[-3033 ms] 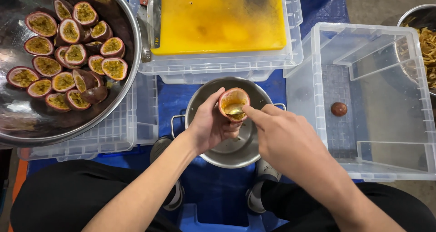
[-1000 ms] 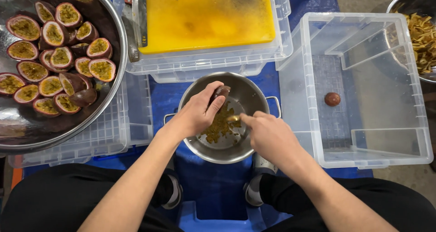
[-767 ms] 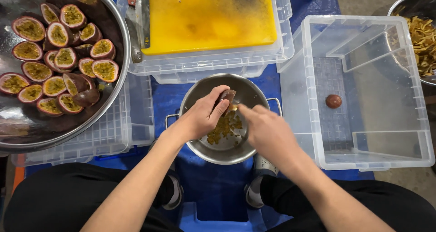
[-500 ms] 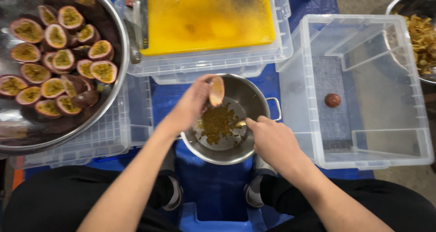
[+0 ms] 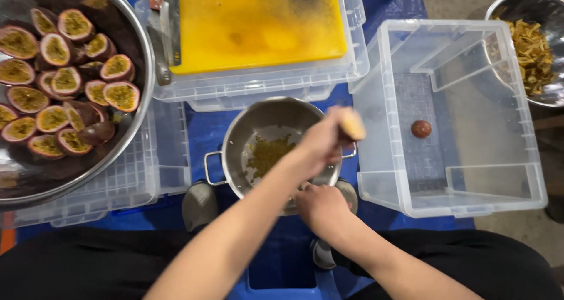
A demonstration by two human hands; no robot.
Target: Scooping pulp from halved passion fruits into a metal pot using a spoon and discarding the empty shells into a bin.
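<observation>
Head view: left hand (image 5: 323, 140) grips a scooped-out shell (image 5: 353, 124) over the pot's (image 5: 247, 137) right rim, toward the clear bin (image 5: 388, 177). Right hand (image 5: 320, 205) rests closed by the near rim; what it holds is hidden. Likely step: discarding; next needs releasing over the bin.

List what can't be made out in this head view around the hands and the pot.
- Emptied fruit shell in the left hand: motion-blurred, its inside unreadable.
- Right hand: whatever it grips is hidden by its own fingers and the left forearm.
- Steel pot: near rim and part of the pulp covered by the arm.
- Big bowl of halved passion fruit: cut off by the left edge.
</observation>
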